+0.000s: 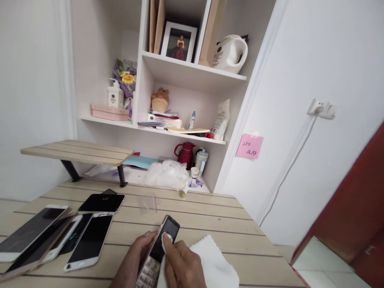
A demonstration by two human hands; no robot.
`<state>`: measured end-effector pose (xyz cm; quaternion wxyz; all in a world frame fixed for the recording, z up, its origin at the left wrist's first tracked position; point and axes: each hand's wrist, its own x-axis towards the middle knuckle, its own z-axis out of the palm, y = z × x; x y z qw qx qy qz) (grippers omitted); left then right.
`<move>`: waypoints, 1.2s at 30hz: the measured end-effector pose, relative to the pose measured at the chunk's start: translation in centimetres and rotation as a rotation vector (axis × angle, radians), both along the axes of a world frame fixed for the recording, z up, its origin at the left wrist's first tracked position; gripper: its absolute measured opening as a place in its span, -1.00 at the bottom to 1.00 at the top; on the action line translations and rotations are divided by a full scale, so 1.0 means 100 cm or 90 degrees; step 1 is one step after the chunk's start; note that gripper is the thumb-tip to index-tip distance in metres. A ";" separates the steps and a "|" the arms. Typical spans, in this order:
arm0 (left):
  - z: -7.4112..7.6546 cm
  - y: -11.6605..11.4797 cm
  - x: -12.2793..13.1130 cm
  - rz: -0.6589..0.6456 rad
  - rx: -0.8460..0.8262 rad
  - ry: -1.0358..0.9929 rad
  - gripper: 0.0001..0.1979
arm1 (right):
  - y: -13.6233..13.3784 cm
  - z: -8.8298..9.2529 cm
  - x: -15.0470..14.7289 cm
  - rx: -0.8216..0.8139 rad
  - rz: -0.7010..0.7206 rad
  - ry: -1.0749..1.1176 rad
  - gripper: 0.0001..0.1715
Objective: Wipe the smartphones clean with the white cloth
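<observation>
A keypad mobile phone with a dark screen stands tilted in my left hand, which grips it low down by its body. My right hand pinches a small white cotton pad and presses it against the phone's screen. Under and beside my right hand, a white cloth with a zigzag edge lies on the pale wooden table. Several smartphones, including a white-framed one, lie screen up to the left of my hands.
A clear plastic bag and a small bottle lie beyond my hands. Behind them are a low wooden riser, crumpled white plastic and a shelf unit holding assorted items. A dark red door stands at the right.
</observation>
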<state>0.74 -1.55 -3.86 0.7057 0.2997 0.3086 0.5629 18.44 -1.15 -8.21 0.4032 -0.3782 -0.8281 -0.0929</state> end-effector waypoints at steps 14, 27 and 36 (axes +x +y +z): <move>0.011 0.004 0.009 -0.054 -0.050 -0.074 -0.80 | -0.009 0.017 -0.010 0.005 0.062 0.004 -0.60; -0.015 0.008 0.005 0.096 -0.096 0.067 -0.80 | 0.003 0.020 0.011 -0.024 -0.027 0.161 -0.59; -0.006 0.004 0.002 0.060 -0.086 0.063 -0.76 | -0.013 0.036 0.003 -0.070 0.086 0.063 -0.66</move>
